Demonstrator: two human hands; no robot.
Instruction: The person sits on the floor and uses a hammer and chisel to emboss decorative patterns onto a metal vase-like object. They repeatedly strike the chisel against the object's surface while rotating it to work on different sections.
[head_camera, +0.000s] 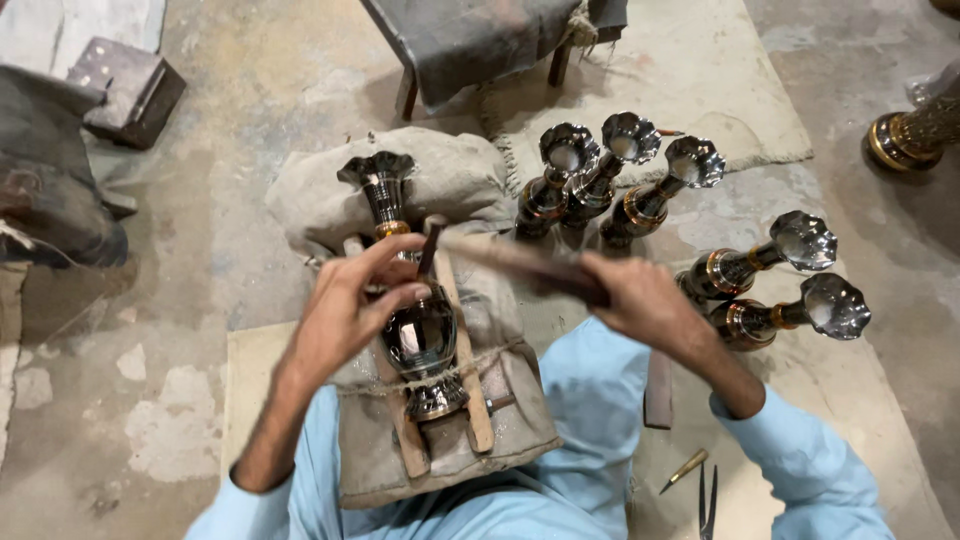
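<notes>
Left hand (350, 305) pinching a small chisel (429, 250) on the dark metal vase (420, 335) lashed to the padded cushion (440, 190) at centre, right hand (645, 300) at three o'clock gripping the blurred hammer (520, 262): best steady, tapping lightly.

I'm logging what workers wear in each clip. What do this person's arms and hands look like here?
Both hands, left hand and right hand, are bare: no gloves, and no rings or watch that I can make out. The light blue cloth sleeves are loose and pushed up, leaving the forearms uncovered. No markings are visible.
</notes>
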